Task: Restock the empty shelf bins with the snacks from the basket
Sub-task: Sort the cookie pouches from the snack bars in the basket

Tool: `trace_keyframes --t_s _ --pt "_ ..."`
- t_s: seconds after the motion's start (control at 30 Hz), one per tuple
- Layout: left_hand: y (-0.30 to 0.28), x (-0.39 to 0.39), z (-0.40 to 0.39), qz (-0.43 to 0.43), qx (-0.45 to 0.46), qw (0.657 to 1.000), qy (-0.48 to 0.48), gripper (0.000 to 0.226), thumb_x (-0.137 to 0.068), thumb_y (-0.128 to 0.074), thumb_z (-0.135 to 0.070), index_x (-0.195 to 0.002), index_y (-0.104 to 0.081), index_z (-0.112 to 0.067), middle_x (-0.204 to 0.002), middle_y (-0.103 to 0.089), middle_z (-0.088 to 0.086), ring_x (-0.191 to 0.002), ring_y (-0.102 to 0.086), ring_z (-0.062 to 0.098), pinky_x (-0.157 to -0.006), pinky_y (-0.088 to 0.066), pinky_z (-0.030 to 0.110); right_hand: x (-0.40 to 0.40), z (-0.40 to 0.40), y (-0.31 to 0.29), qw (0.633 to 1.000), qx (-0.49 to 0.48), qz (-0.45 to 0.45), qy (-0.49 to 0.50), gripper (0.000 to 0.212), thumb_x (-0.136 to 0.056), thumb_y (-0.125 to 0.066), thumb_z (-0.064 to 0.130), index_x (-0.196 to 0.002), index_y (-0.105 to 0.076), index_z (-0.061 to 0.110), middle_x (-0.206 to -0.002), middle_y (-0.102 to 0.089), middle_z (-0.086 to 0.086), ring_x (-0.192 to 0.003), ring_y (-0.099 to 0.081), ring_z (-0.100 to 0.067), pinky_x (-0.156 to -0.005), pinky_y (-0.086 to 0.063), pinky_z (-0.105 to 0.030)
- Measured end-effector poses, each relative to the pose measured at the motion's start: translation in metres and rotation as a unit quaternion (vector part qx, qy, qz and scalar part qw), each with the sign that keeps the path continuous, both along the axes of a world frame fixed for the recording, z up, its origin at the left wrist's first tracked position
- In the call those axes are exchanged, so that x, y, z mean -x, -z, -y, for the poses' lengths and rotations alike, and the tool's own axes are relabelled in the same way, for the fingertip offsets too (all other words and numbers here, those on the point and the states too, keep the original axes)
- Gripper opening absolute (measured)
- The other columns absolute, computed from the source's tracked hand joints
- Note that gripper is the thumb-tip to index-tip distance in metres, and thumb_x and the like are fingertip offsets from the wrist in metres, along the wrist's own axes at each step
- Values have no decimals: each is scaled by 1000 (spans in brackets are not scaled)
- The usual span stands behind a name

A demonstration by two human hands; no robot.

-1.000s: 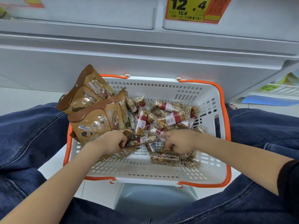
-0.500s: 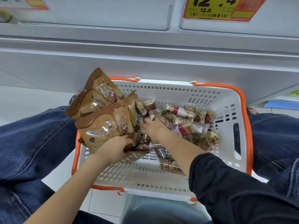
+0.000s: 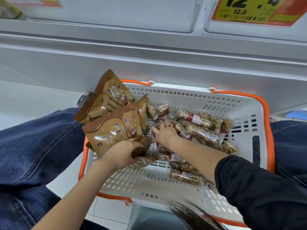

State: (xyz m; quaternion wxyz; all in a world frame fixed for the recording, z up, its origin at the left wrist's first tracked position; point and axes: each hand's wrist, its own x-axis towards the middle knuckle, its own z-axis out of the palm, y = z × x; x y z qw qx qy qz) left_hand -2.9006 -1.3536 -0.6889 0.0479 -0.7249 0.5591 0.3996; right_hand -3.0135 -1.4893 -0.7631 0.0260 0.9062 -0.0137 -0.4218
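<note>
Glossy brown foil pouches at centre left, catching silver glints. The basket is matt white perforated plastic with a smooth orange plastic rim. Clear, shiny film wrappers on the rough-looking, grainy bars at centre right. Dark blue denim at left shows a coarse weave. Smooth grey painted shelf face across the top; a glossy yellow price label upper right.

The basket is white with rows of small slots and an orange rim. The snack pouches are golden brown with darker brown tops, silvery lettering and a small brown cartoon figure. The granola bars sit in clear wrappers with red-and-white bands. The price tag is yellow and orange with black digits. The jeans are dark blue; the sleeve is black.
</note>
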Motion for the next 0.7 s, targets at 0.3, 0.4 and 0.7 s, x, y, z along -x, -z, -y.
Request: trace_keyframes --t_s 0.3,0.4,0.7 --pt "-3 0 0 14 5 1000 -5 51 -81 -66 -28 -130 -54 -23 -124 -56 2 -112 -54 19 -95 -44 28 68 28 -62 996 -70 -4 -55 63 -94 -41 -4 -145 -32 32 -159 -10 -5 -137 -19 -44 -86 -46 -39" --pt "-2 1 -1 16 -1 1000 -3 52 -81 -66 -28 -131 -52 -22 -125 -56 3 -116 -51 19 -95 -43 28 93 30 -73 995 -43 -18 -85 62 -91 -48 -1 -144 -32 29 -153 -26 -13 -133 -25 -41 -85 -51 -43" --pt "-1 9 4 20 -25 999 10 75 -79 -71 -32 -143 -36 -15 -150 -31 7 -132 -41 20 -100 -40 27 123 19 -89 976 -145 -148 75 69 -88 -55 28 -148 -21 33 -159 6 11 -145 10 -23 -111 -28 -50"
